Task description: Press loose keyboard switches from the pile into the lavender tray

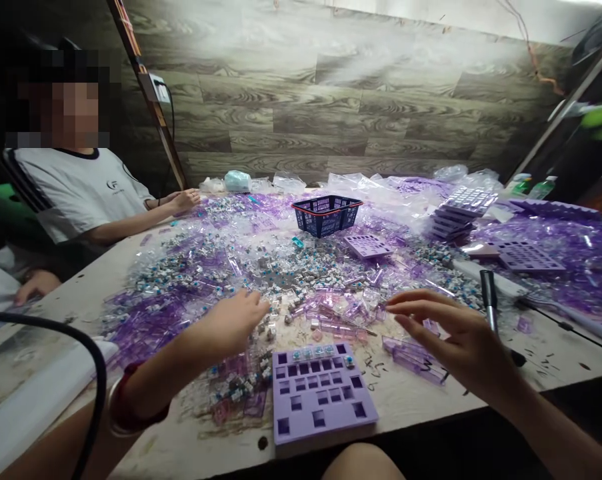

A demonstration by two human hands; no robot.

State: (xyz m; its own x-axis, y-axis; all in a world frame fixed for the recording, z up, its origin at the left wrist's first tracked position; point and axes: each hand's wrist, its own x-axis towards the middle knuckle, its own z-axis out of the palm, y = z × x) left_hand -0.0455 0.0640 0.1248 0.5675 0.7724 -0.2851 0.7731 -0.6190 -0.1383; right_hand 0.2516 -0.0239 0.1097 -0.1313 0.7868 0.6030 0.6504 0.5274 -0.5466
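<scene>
My left hand (235,323) is over the heap of small white-and-blue parts (253,267), seen from its back; the fingertips are foreshortened and blurred, so their grip is unclear. On the right, my right hand (448,333) hovers by the clear purple and pink plastic pieces (335,307), thumb and fingers apart with nothing visible between them. A purple tray with square holes (305,400) lies at the near table edge between my hands. A clear strip holding several blue-centred parts (313,353) sits across its top row, and one loose part (349,361) is at the upper right.
Behind the heap stands a dark blue basket (325,217) beside another purple tray (368,246). Stacked trays (455,213) are at the back right. A black-handled tool (489,300) lies right of my hand. Another person (91,193) sits at the left. A black cable (98,373) loops at front left.
</scene>
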